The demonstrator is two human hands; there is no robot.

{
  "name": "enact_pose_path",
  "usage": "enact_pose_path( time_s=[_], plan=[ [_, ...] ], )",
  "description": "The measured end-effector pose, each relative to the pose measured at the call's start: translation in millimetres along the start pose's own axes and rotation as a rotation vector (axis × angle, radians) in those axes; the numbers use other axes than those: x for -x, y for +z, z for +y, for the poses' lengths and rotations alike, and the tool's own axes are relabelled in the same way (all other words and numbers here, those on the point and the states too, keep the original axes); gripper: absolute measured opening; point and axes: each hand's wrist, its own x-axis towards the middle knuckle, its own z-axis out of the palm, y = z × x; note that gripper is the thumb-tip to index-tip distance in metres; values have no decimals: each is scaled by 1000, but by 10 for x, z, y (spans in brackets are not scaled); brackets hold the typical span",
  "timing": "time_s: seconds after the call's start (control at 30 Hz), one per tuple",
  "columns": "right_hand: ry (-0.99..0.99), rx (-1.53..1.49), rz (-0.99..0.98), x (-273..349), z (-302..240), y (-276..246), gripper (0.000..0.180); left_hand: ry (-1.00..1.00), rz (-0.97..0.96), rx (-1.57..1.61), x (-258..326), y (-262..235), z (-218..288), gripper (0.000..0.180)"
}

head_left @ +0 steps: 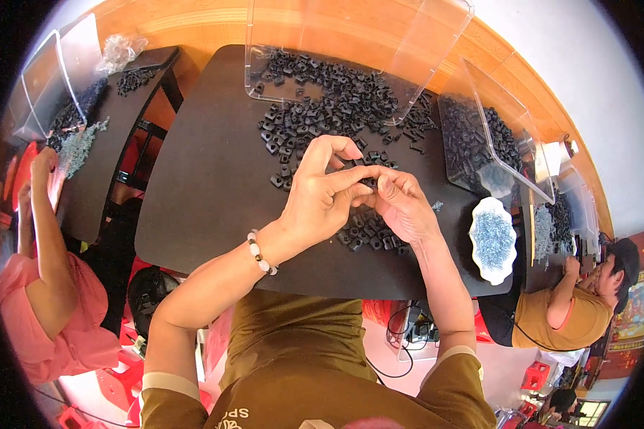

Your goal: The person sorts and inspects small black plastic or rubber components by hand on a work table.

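Olive shirt (300, 390) right up close, lower edge of the view slicing through it. Up to the hands now: left hand (315, 200), bracelet (257, 252) at its wrist, thumb and forefinger clamped on a small black piece (368, 183), mostly covered, so its shape is anyone's guess. Right hand (408, 209) meets it there, fingers bunched together; whether they grip that piece too, I cannot tell. All this above the middle of the dark tabletop (200, 164), black parts (372, 232) half hidden beneath the wrists. Toward the far edge, a heap (308, 118) spreads out of a clear bin (436, 61), its top cut off. Another clear bin (508, 107) by the far right corner, packed dark. Near the right edge, a white scalloped dish (495, 277), its bluish bits (492, 239) too fine to separate. Far left, a pink-clad co-worker (57, 314), head out of view!
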Motion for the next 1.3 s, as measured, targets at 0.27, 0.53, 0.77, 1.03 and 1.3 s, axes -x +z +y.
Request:
enact_pose_path(
  time_s=[0.27, 0.53, 0.77, 1.03, 1.3],
  plan=[
    [23, -20, -3, 4, -18, 1, 47, 63, -2, -17, 1, 29, -37, 40],
    [65, 6, -16, 8, -59, -97, 44, 119, 18, -47, -15, 19, -99, 33],
    [20, 120, 14, -1, -81, -87, 48, 191, 84, 42, -5, 99, -185, 38],
    [-7, 264, 142, -50, -22, 20, 51, 206, 130, 0, 9, 83, -290, 26],
    [-73, 467, 306, -79, 10, 28, 44, 154, 153, -2, 0, 88, -323, 19]
  ],
)
